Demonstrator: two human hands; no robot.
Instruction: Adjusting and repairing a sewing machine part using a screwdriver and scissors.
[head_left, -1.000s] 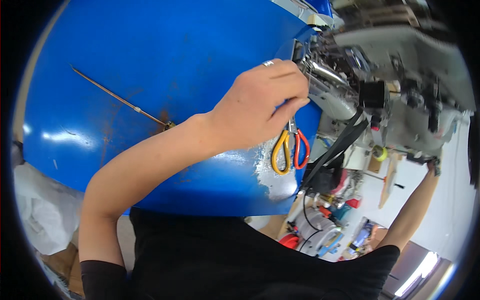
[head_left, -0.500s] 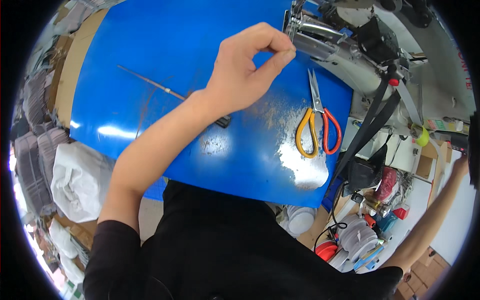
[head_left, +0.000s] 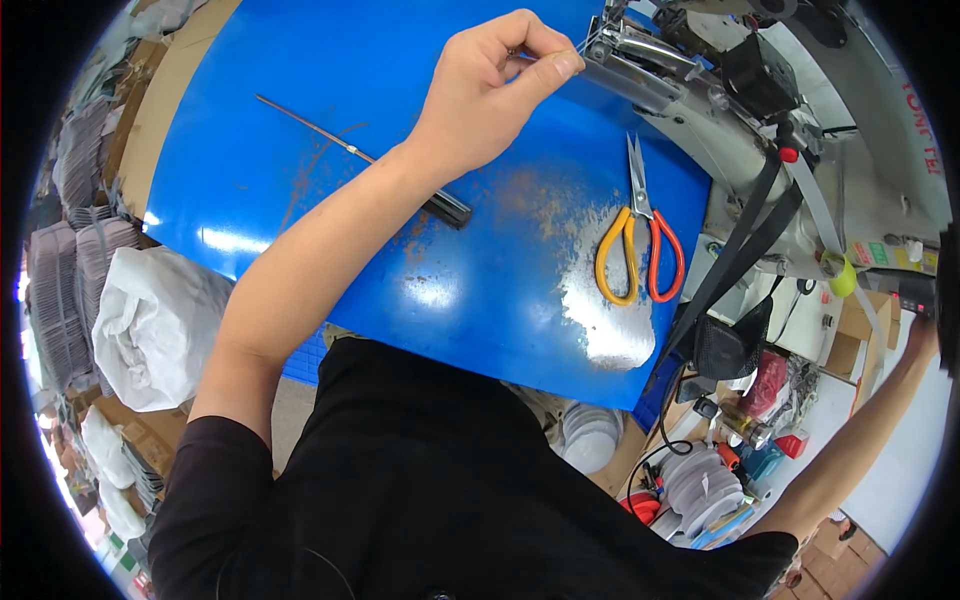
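Observation:
My left hand [head_left: 490, 85] reaches across the blue work surface [head_left: 500, 330], thumb and forefinger pinched together beside the metal presser parts [head_left: 610, 45] of a sewing machine [head_left: 690, 135]. What the pinch holds, if anything, is too small to make out. At the far right edge, my right hand [head_left: 924, 335] is raised to a dark part at the machine's end; its fingers are mostly hidden. Beneath my left forearm lies a screwdriver with a black handle [head_left: 447, 208] and a thin rusty shaft. Scissors with one yellow and one red handle [head_left: 640, 235] lie right of it, blades slightly parted.
Black straps [head_left: 745, 235] hang off the machine. White spools [head_left: 700, 490] and small tools crowd a shelf at lower right. On the left stand a white sack [head_left: 155, 330] and stacks of bundled grey pieces [head_left: 60, 300]. Bare metal shows through the worn blue surface near the scissors.
The whole view has shifted a little. My left hand, still pinched, sits slightly farther up beside the presser parts. My right hand stays at the machine's end.

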